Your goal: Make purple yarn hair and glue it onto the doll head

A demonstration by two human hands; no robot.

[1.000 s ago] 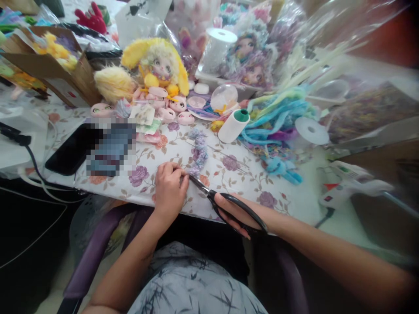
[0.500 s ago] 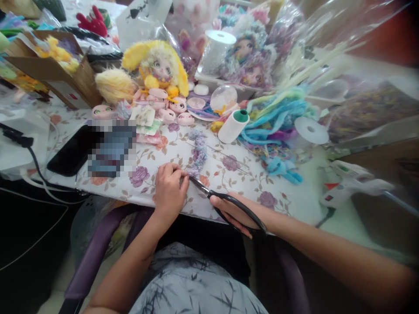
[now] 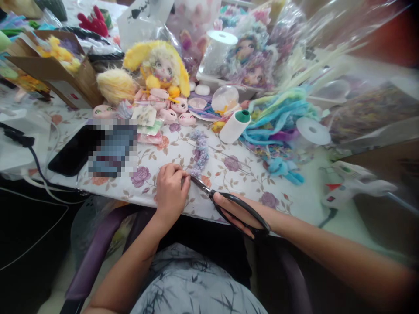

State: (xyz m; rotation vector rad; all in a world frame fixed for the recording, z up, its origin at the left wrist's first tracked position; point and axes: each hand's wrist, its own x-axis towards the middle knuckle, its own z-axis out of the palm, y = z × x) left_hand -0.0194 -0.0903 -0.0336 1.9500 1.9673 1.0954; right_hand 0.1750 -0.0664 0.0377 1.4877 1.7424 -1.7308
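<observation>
A fuzzy lilac and blue-grey yarn [image 3: 201,150] lies in a curved strip on the flowered tablecloth. Its near end reaches the fingertips of my left hand [image 3: 170,186], which is closed in a pinch at the table's front edge. My right hand [image 3: 234,210] grips the black-handled scissors [image 3: 203,187] by their loops. The blades look almost closed and point left, their tips against the yarn's end beside my left fingers. Exactly what lies between the tips is too small to make out.
Behind are a white thread cone [image 3: 234,127], doll faces [image 3: 179,105] and a yellow-eared doll [image 3: 161,65]. Blue yarn strands [image 3: 275,115] and a glue gun [image 3: 358,183] are to the right. A black phone [image 3: 73,150] and a cardboard box [image 3: 62,80] sit left.
The whole view has shifted very slightly. The scissor handles and my right hand sit a touch further right; my left hand keeps its pinch at the yarn's end.
</observation>
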